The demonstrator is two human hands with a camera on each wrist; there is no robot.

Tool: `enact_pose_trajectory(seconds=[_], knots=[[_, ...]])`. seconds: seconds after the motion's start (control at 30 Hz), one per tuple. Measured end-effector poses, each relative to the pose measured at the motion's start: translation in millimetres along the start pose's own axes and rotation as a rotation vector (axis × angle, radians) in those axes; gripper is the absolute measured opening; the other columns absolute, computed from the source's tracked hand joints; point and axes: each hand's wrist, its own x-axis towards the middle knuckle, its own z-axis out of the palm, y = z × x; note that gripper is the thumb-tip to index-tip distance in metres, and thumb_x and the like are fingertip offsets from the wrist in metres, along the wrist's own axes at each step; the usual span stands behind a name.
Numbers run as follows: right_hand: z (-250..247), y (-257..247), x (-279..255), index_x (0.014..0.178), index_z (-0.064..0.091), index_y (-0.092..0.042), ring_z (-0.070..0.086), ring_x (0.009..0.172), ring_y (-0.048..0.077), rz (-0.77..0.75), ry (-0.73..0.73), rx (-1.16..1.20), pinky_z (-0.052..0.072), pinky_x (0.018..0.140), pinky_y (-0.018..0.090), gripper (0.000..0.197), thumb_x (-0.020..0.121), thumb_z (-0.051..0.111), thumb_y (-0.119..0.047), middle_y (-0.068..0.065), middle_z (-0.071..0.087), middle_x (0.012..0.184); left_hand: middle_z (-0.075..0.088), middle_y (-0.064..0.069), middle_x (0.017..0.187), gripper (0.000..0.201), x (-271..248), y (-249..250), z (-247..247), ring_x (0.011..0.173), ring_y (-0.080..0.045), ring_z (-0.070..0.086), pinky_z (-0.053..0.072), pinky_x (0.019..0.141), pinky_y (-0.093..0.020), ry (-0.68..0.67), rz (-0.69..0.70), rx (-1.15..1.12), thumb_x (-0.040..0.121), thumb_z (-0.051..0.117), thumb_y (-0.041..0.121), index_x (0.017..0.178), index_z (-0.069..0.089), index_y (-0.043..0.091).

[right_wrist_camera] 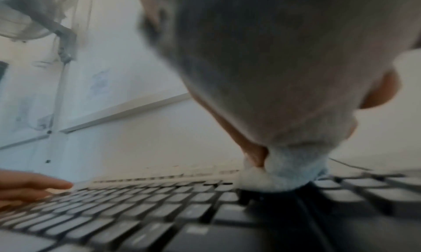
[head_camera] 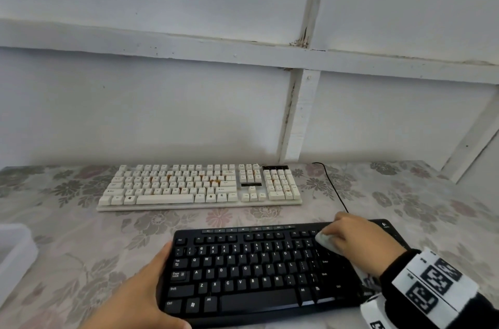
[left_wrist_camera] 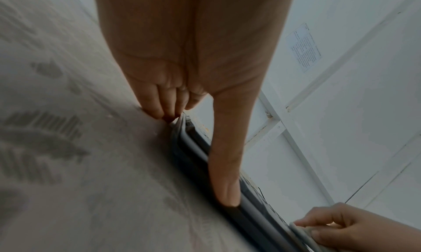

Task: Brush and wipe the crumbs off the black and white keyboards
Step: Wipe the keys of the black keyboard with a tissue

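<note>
Right hand [head_camera: 359, 241]: fingers bunched on a pale cloth [head_camera: 325, 242], pressing it onto the black keyboard's [head_camera: 256, 272] far right keys.
Left hand [head_camera: 145, 285]: flat and relaxed, steadying that keyboard's left edge.
White keyboard [head_camera: 199, 185]: behind the black one, orange crumbs still on it.
Risk: cloth may push crumbs between keys (a guess).
Clear bin [head_camera: 13, 253]: left of the black keyboard, contents unclear.

The black keyboard [head_camera: 256, 269] lies flat just in front of the white keyboard [head_camera: 199, 185], whose keys carry brown crumbs [head_camera: 213, 180].
</note>
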Motion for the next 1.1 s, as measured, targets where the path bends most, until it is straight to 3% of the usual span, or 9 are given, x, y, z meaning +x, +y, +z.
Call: enact_pose_trajectory(seconds=[0.13,0.27,0.43,0.57,0.67,0.73,0.87,1.1], knots=[[10,17,-7,0.110,0.065,-0.028,0.056,0.094,0.009,-0.026,0.019,0.026,0.042,0.080,0.021,0.027,0.096,0.042,-0.026,-0.008,0.053,0.105,0.020,0.032,0.144,0.128,4,-7,1,0.133,0.007,0.026,0.035,0.110,-0.027,-0.011,0.000,0.022,0.034,0.081,0.067,0.132,-0.002,0.063],[12,38,-9,0.105,0.066,-0.026,0.056,0.090,0.011,0.050,0.039,-0.007,0.041,0.076,0.022,0.026,0.096,0.041,-0.029,-0.006,0.052,0.101,0.021,0.033,0.144,0.129,4,-9,2,0.133,0.007,0.027,0.036,0.109,-0.027,-0.029,-0.009,0.027,0.034,0.082,0.067,0.132,-0.002,0.063],[15,71,-9,0.098,0.070,-0.022,0.059,0.080,0.016,0.240,0.074,-0.072,0.048,0.075,0.027,0.029,0.096,0.041,-0.028,-0.003,0.051,0.092,0.034,0.042,0.131,0.127,5,10,-7,0.123,0.017,0.036,0.039,0.105,-0.020,-0.094,-0.008,-0.179,0.037,0.093,0.043,0.132,0.009,0.056],[10,83,-4,0.093,0.070,-0.014,0.058,0.075,0.019,0.323,0.050,-0.089,0.047,0.073,0.028,0.032,0.096,0.042,-0.027,-0.001,0.050,0.088,0.025,0.031,0.143,0.129,6,-12,2,0.132,0.007,0.030,0.037,0.108,-0.027,-0.053,-0.028,0.016,0.035,0.083,0.066,0.134,0.001,0.059],[3,69,-1,0.101,0.068,-0.006,0.049,0.067,0.018,0.295,0.062,-0.062,0.039,0.064,0.024,0.035,0.096,0.043,-0.030,0.000,0.047,0.085,0.026,0.032,0.143,0.128,8,-14,2,0.131,0.008,0.031,0.037,0.108,-0.026,-0.047,-0.023,0.000,0.035,0.082,0.067,0.133,0.000,0.062],[1,47,-2,0.107,0.069,-0.015,0.051,0.072,0.013,0.188,0.051,0.001,0.036,0.062,0.019,0.030,0.095,0.043,-0.026,-0.002,0.050,0.092,0.029,0.037,0.139,0.127,8,-9,1,0.128,0.013,0.033,0.038,0.107,-0.025,-0.043,-0.013,-0.078,0.037,0.088,0.057,0.132,0.004,0.061],[8,16,-7,0.112,0.066,-0.026,0.057,0.090,0.012,0.020,0.027,0.037,0.042,0.077,0.022,0.029,0.096,0.041,-0.022,-0.005,0.052,0.103,0.024,0.033,0.143,0.129,5,-10,3,0.132,0.008,0.029,0.037,0.108,-0.028,-0.025,-0.021,0.022,0.033,0.082,0.069,0.132,-0.001,0.064],[7,40,-9,0.101,0.070,-0.024,0.058,0.084,0.016,0.159,0.036,-0.008,0.042,0.072,0.025,0.029,0.096,0.042,-0.032,-0.002,0.052,0.094,0.022,0.032,0.143,0.122,-1,-3,2,0.133,0.007,0.028,0.035,0.110,-0.028,-0.011,-0.005,0.000,0.034,0.082,0.065,0.124,-0.001,0.070]])
